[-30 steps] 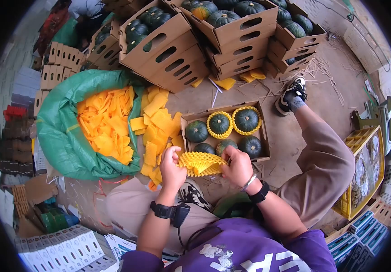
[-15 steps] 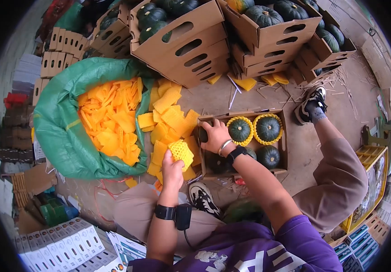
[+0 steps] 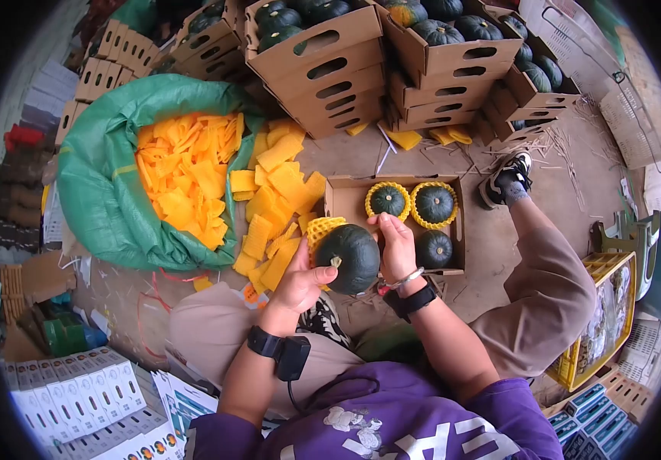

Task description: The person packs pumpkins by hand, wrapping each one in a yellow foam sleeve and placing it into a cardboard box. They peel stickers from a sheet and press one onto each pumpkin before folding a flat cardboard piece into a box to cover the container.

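Note:
A dark green pumpkin (image 3: 352, 257) is lifted in front of the box, its stem tilted toward the lower left. My left hand (image 3: 297, 282) grips its left side, thumb near the stem. A yellow foam net (image 3: 324, 228) sits against the pumpkin's upper left, by the left fingers. On the pumpkin's right edge, my right hand (image 3: 397, 244) has its fingers closed; their tips are partly hidden. Behind the hands is an open cardboard box (image 3: 338, 201). It holds two pumpkins in yellow nets, one a netted pumpkin (image 3: 434, 205), plus a bare pumpkin (image 3: 434, 249).
At left stands a green sack (image 3: 93, 199) full of yellow foam nets (image 3: 192, 180). More flat nets (image 3: 273, 195) lie on the floor beside it. Stacked cartons of pumpkins (image 3: 330, 77) rise at the back. A yellow crate (image 3: 614, 276) is at right.
My right hand has lifted a pumpkin from the box's left side and brought it toward me. My left hand, which held only the foam net, now grips the pumpkin too. The view has shifted slightly.

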`<state>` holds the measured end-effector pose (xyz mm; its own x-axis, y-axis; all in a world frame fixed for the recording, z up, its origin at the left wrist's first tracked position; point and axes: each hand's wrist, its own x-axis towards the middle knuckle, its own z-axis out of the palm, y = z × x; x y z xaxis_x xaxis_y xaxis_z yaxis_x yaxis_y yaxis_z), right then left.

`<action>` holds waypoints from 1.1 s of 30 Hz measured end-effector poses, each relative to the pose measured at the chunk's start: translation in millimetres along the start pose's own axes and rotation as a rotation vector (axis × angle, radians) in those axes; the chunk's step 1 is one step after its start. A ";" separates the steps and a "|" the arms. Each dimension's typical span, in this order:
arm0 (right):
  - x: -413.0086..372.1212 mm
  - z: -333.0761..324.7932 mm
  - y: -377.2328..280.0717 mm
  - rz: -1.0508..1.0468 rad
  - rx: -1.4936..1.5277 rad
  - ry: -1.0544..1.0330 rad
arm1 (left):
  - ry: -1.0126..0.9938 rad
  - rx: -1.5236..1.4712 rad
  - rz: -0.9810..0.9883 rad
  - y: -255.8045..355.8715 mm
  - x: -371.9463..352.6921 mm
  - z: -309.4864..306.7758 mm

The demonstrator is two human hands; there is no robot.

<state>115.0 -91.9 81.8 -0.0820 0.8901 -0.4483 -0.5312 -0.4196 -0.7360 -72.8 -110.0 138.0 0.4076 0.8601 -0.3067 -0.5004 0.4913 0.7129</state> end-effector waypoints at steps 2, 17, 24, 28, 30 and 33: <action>-19.8 13.2 3.1 0.197 0.252 -0.080 | -0.084 -0.112 -0.077 -7.9 -3.8 1.1; -21.8 -2.3 24.5 0.245 0.681 -0.278 | 0.195 0.247 -0.101 -22.0 -3.5 1.4; 9.5 -8.1 37.0 0.230 0.319 -0.259 | -0.095 1.604 0.341 -16.7 25.9 12.2; 71.2 -28.7 13.4 -0.626 -1.455 0.142 | 0.252 1.723 0.474 -18.7 87.2 -11.6; 88.3 -31.4 24.2 -0.611 -1.733 0.153 | 0.200 1.826 0.505 -26.2 122.5 -9.9; 95.3 -37.7 22.7 -0.402 -1.835 0.204 | 0.235 2.055 0.213 -46.1 147.7 -33.5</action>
<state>127.0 -23.4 3.2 -0.0378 0.9961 -0.0794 0.9561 0.0130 -0.2926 -15.0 -1.0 38.7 0.3054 0.9488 -0.0811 0.9377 -0.2849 0.1987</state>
